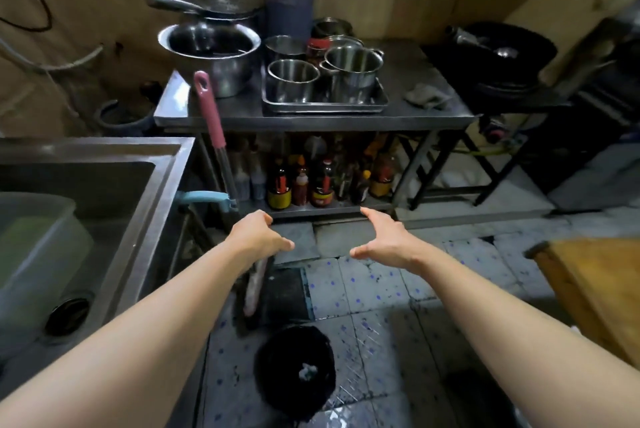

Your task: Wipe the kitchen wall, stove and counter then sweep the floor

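Leaning against the front edge of the steel tabletop (311, 121) left of centre, a long broom with a pink-gripped handle (209, 108) stands tilted, its lower end hidden behind the left hand (258, 237). A light blue handle (204, 198) juts out beside it. Both bare hands reach forward over the speckled tiled floor (363, 289) in mid-frame; the left hand's fingers are loosely curled and grasp nothing, and the right hand (384, 238) is spread with relaxed fingers, also holding nothing. A crumpled grey cloth (424, 96) lies on the tabletop's right part, beside a tray of steel pots (323, 88). A black wok (502, 53) sits at upper right.
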`<state>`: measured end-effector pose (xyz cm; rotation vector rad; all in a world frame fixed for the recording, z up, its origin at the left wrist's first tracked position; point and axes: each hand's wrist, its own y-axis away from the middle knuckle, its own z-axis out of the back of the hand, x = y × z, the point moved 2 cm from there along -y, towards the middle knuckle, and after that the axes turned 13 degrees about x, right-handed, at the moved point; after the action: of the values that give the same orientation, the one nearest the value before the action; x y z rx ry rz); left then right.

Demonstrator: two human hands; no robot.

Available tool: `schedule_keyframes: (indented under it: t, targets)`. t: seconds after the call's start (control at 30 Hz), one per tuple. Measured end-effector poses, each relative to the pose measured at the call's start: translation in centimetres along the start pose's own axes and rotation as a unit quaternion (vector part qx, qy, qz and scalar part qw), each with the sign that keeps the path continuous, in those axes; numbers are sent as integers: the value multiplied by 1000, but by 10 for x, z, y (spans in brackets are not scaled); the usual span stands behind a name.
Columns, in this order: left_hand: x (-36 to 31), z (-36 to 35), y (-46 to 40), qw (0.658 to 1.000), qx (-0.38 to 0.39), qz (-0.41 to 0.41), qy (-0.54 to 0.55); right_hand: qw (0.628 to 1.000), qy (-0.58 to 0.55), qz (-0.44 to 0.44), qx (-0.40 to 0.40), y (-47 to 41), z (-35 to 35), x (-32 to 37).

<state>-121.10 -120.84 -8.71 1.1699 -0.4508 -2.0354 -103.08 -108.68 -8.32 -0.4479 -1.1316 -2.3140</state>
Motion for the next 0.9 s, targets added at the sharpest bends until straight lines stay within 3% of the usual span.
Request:
schedule_keyframes:
  t: [0.5,0.9]
  targets:
    - [-154,-136,-11,995,75,-46,-43,992,-76,-74,-66,48,103,-157]
    - [-236,-163,-63,994,64,-50,-72,987,-117,-78,-81,22,175,-215]
